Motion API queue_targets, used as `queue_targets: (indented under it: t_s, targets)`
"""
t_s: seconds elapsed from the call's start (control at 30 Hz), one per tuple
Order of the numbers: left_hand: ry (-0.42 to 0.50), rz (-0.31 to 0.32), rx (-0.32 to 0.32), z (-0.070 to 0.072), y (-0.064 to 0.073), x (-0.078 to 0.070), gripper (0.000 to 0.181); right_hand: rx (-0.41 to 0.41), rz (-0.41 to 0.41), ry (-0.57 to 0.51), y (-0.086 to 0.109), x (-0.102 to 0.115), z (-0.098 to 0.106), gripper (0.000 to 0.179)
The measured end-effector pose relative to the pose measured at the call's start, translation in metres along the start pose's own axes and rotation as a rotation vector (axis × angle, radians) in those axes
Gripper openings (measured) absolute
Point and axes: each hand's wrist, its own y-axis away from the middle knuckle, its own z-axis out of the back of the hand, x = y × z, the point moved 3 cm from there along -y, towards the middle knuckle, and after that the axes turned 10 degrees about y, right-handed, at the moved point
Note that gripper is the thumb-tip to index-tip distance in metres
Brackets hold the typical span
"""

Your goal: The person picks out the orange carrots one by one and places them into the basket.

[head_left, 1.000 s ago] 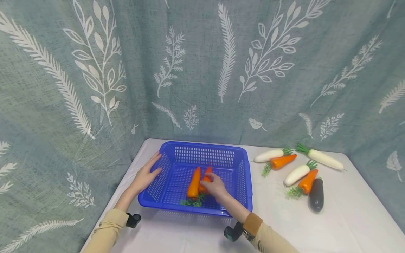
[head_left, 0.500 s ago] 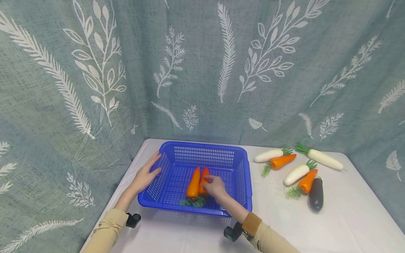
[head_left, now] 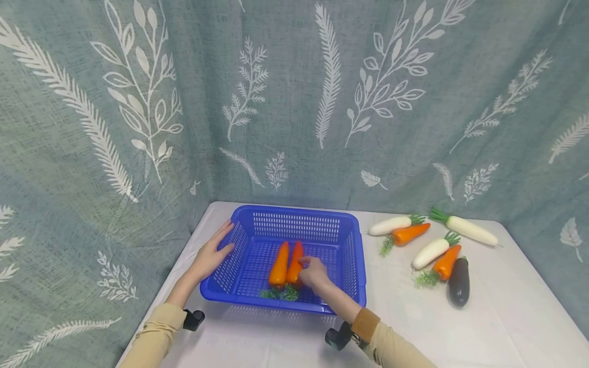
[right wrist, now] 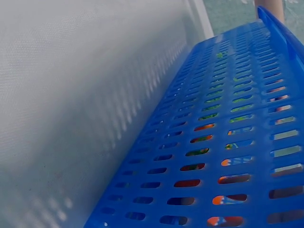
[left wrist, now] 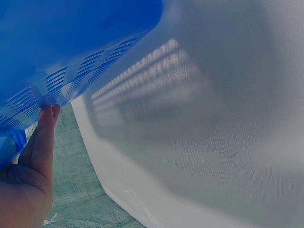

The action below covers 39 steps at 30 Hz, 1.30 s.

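Note:
A blue plastic basket (head_left: 294, 213) with slotted walls stands on the white table. Inside it, two orange carrots with green leafy tops lie side by side: a left carrot (head_left: 278, 266) and a right carrot (head_left: 295, 266), tips pointing away from me. Reaching in over the front rim, my right hand (head_left: 315, 272) touches the right carrot's right side with bent fingers; their tips are partly hidden. My left hand (head_left: 209, 258) rests at the basket's left side, fingers extended. The left wrist view shows that hand (left wrist: 35, 161) with straight fingers against the outer wall.
Right of the basket lie a white radish (head_left: 390, 225), a carrot (head_left: 411, 234), another radish (head_left: 431, 254), another carrot (head_left: 447, 263), a long radish (head_left: 472, 231) and a dark eggplant (head_left: 458, 282). A patterned green curtain (head_left: 294, 102) hangs behind the table.
The right carrot has shifted left and straightened beside the left carrot, which has also moved slightly left. My right hand no longer covers the right carrot. My left hand has stayed put.

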Motion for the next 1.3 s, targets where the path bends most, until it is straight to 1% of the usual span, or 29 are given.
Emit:
queue_targets:
  t_s: [0.13,0.27,0.33,0.43,0.7,0.93,1.3]
  targets:
    - [0.004,0.004,0.002,0.0003,-0.0002,-0.0006,0.054,0.056,0.005,-0.059,-0.0002,0.0006,-0.0027,0.059]
    - [0.0,0.006,0.003,0.0004,0.0006,-0.0009,0.054,0.121,-0.011,-0.129,0.0005,0.0015,-0.0053,0.058]
    - [0.0,0.004,0.004,0.0003,0.0011,-0.0006,0.054,0.136,-0.017,-0.145,0.0011,0.002,-0.0056,0.057]
    - [-0.002,0.003,0.002,0.0,0.0015,-0.0004,0.054,0.132,-0.025,-0.137,0.0016,0.0021,-0.0052,0.057]
    - [-0.016,-0.002,0.0,-0.0008,0.0007,-0.0002,0.054,0.073,-0.025,-0.093,0.0022,0.0015,-0.0028,0.051]
    - [-0.008,-0.008,0.0,-0.001,0.0006,-0.0025,0.054,0.027,-0.015,-0.108,0.002,0.0022,-0.0005,0.048]
    - [-0.015,-0.014,-0.004,-0.0008,0.0004,-0.0016,0.054,0.006,0.007,-0.126,-0.0003,0.0013,0.0008,0.04]
